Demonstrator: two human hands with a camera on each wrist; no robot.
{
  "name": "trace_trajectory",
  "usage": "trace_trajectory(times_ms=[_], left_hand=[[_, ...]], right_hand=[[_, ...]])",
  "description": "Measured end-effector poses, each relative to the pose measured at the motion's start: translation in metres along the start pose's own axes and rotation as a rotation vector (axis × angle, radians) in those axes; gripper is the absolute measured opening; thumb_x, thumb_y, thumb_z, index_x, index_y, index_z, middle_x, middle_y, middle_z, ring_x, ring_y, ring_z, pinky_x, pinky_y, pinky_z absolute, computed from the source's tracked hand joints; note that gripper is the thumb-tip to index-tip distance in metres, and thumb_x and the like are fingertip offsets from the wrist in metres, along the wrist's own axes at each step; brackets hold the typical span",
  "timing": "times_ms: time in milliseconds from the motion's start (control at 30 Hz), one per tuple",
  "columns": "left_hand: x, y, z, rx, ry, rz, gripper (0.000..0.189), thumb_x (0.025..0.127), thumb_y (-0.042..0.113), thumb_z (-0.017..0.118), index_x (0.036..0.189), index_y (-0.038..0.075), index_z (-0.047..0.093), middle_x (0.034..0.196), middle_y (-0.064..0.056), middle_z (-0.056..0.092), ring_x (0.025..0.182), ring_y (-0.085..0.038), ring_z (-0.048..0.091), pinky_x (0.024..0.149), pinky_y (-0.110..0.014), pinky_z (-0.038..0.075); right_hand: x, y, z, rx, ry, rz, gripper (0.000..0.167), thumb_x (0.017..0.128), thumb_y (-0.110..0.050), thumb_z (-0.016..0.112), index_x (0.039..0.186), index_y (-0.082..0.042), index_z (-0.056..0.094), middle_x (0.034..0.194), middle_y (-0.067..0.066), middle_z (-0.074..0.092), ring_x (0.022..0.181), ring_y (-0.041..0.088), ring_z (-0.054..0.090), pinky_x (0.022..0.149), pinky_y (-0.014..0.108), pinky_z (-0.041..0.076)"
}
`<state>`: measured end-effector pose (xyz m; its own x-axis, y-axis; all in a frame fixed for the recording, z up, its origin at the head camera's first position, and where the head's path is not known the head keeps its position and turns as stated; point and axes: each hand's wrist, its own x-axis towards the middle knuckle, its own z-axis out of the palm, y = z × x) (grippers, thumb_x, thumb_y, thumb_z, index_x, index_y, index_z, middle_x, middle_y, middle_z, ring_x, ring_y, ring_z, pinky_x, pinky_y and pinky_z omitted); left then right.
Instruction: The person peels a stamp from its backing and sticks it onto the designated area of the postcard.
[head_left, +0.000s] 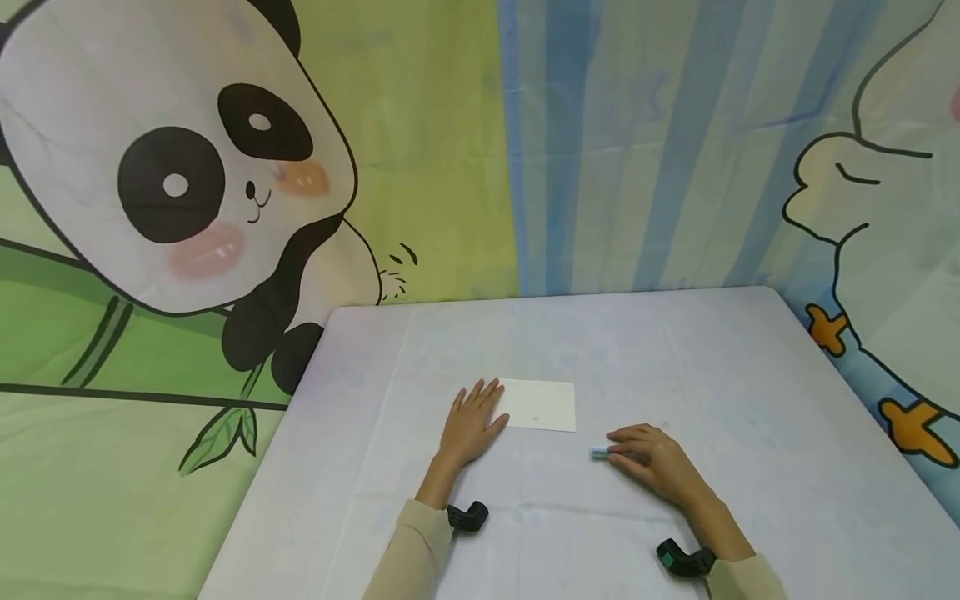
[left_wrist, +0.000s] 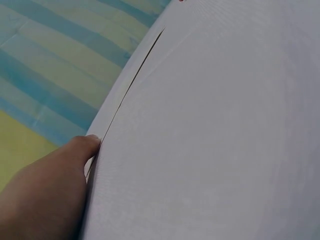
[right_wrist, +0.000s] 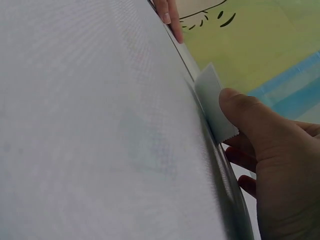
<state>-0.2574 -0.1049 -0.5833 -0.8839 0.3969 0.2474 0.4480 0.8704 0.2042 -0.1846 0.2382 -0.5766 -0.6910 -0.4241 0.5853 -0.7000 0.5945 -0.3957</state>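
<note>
A blank white card lies flat in the middle of the table. My left hand rests on its left edge, fingers straight and spread, thumb near the lower corner. To the right of the card, my right hand pinches a small flat packet that looks bluish from above. In the right wrist view the packet stands on edge at the tabletop, pale, with a zigzag end, under the thumb. Its far side is hidden. The left wrist view shows the left thumb at the card's edge.
A white cloth covers the table. Behind it hangs a printed backdrop with a panda, stripes and a white cartoon figure. Black bands sit on both wrists.
</note>
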Motion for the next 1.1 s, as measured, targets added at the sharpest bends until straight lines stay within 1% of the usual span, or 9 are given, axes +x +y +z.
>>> trace_trajectory(times_ms=[300, 500, 767, 933, 1100], left_hand=[[-0.0007, 0.0018, -0.0002, -0.004, 0.006, -0.009, 0.059, 0.093, 0.049, 0.044, 0.141, 0.016, 0.039, 0.147, 0.000, 0.032, 0.137, -0.022, 0.022, 0.109, -0.047, 0.013], [-0.0003, 0.0011, -0.0015, -0.003, 0.017, 0.000, 0.059, 0.093, 0.048, 0.045, 0.141, 0.015, 0.039, 0.147, 0.000, 0.033, 0.136, -0.021, 0.023, 0.108, -0.047, 0.015], [0.0001, 0.0016, -0.0022, -0.003, 0.007, -0.010, 0.059, 0.093, 0.050, 0.044, 0.141, 0.016, 0.039, 0.147, 0.001, 0.033, 0.137, -0.020, 0.022, 0.108, -0.047, 0.014], [0.0002, 0.0014, -0.0019, 0.003, 0.010, -0.007, 0.059, 0.093, 0.049, 0.044, 0.141, 0.016, 0.040, 0.146, 0.001, 0.033, 0.136, -0.021, 0.023, 0.108, -0.047, 0.015], [0.0005, 0.0010, -0.0018, 0.003, -0.001, -0.012, 0.059, 0.093, 0.051, 0.042, 0.142, 0.017, 0.038, 0.147, 0.002, 0.031, 0.137, -0.020, 0.022, 0.109, -0.046, 0.013]], right_hand=[[-0.0005, 0.0005, 0.0008, 0.014, 0.015, 0.003, 0.016, 0.074, -0.007, 0.074, 0.088, -0.013, 0.073, 0.103, 0.001, 0.067, 0.095, 0.018, 0.059, 0.089, 0.013, 0.036], [-0.0007, -0.0003, 0.0009, 0.039, -0.002, 0.020, 0.017, 0.072, -0.006, 0.073, 0.088, -0.013, 0.073, 0.104, 0.002, 0.066, 0.096, 0.018, 0.058, 0.090, 0.013, 0.034], [-0.0004, -0.0009, 0.0004, 0.036, -0.005, 0.018, 0.017, 0.072, -0.008, 0.074, 0.087, -0.015, 0.072, 0.103, 0.003, 0.066, 0.096, 0.021, 0.059, 0.091, 0.014, 0.034], [0.0000, -0.0005, 0.0009, 0.026, 0.015, 0.002, 0.015, 0.070, -0.009, 0.074, 0.084, -0.015, 0.072, 0.101, 0.003, 0.067, 0.094, 0.021, 0.060, 0.090, 0.014, 0.035], [0.0006, 0.0025, 0.0026, 0.002, 0.066, -0.048, 0.016, 0.067, -0.007, 0.073, 0.082, -0.011, 0.072, 0.096, 0.003, 0.068, 0.089, 0.021, 0.062, 0.087, 0.015, 0.038]])
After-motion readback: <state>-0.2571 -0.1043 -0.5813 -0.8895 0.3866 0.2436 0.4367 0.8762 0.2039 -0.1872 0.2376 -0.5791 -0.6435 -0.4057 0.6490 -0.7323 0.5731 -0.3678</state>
